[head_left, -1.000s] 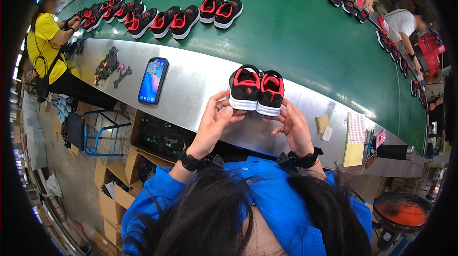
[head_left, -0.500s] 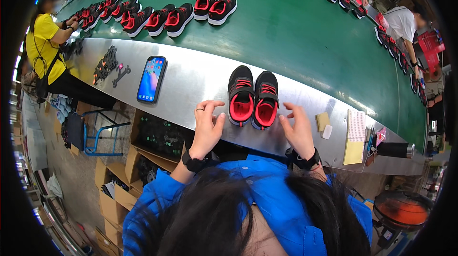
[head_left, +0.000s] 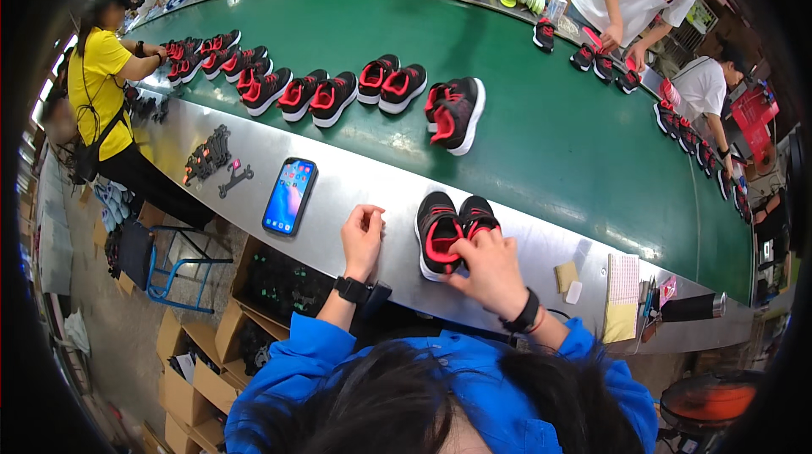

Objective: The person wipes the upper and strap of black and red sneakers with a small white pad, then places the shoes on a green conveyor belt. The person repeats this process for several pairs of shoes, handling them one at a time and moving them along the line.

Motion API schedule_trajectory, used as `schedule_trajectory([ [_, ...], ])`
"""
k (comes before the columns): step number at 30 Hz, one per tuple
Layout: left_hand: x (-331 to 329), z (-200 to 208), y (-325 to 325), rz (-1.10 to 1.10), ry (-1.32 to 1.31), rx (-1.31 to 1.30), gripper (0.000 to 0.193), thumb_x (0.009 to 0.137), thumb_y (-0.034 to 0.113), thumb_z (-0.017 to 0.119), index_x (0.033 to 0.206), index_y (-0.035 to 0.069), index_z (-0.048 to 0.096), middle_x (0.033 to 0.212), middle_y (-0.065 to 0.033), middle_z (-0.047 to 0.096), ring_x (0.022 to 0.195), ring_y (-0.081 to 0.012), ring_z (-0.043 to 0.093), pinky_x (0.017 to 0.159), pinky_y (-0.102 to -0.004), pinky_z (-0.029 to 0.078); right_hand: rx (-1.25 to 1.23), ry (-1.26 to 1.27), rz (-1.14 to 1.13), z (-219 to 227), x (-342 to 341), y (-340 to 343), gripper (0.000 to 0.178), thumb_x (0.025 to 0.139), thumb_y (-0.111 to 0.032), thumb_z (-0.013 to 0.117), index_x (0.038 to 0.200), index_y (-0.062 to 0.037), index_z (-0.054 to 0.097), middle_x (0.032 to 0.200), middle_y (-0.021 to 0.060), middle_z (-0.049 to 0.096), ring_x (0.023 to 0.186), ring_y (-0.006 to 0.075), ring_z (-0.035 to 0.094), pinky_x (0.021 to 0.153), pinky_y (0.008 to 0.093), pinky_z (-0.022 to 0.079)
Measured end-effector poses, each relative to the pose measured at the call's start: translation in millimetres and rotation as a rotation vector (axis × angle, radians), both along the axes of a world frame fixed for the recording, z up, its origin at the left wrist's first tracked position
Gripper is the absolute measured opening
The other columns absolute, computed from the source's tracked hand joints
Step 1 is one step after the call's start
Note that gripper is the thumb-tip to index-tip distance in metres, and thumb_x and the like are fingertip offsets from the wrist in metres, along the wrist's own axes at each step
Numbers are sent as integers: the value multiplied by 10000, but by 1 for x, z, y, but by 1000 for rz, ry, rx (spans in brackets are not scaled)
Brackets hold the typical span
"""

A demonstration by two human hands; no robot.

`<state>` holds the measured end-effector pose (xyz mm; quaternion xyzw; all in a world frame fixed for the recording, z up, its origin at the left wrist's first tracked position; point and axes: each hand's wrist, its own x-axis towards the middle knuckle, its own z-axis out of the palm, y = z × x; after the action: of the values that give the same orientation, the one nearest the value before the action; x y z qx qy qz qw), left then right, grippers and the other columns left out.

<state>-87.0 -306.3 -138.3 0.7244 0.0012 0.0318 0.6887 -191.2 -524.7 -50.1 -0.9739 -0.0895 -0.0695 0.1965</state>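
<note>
A black and red pair of sneakers stands on the metal ledge in front of me, toes pointing away. My right hand (head_left: 491, 274) is closed at the heel of the right sneaker (head_left: 479, 215), and its fingers hide the shoe's opening. The left sneaker (head_left: 438, 232) is beside it, its red lining showing. My left hand (head_left: 362, 244) hovers left of the pair, fingers curled together with nothing visible in them. Beyond the pair, two more sneakers (head_left: 459, 115) are on the green belt, the nearer one tipped and partly covering the other.
A row of sneakers (head_left: 283, 94) runs along the green belt (head_left: 584, 166) to a person in yellow (head_left: 101, 73). The ledge carries a phone (head_left: 290, 196), black straps (head_left: 209, 156), a sponge (head_left: 566, 276) and a paper pad (head_left: 622, 297). Other people work across the belt.
My right hand has moved left onto the right sneaker. The left hand has curled its fingers. Another sneaker pair has appeared on the belt. The view has tilted up.
</note>
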Motion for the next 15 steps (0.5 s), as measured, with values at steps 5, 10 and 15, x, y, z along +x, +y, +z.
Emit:
schedule_trajectory([
  [5,-4,1,0,-18,31,-49,102,953,93,564,943,22,637,707,-4,597,612,-60,539,558,-213,439,300,120,22,46,45,-62,446,728,-435,769,994,-82,704,889,139,685,892,333,623,772,426,493],
  [10,-3,-10,-5,1,-23,48,94,912,88,600,895,21,663,681,-7,616,606,-75,559,580,-239,451,-21,35,-294,47,73,-78,423,703,-423,771,977,-107,709,944,137,656,991,322,571,830,441,414],
  [15,-3,-6,-3,-5,-70,105,96,928,51,570,895,2,645,692,-24,622,584,-67,565,535,-215,440,-163,-95,-552,-1,102,-88,396,693,-393,791,980,-135,701,970,119,631,1009,310,545,824,445,400],
])
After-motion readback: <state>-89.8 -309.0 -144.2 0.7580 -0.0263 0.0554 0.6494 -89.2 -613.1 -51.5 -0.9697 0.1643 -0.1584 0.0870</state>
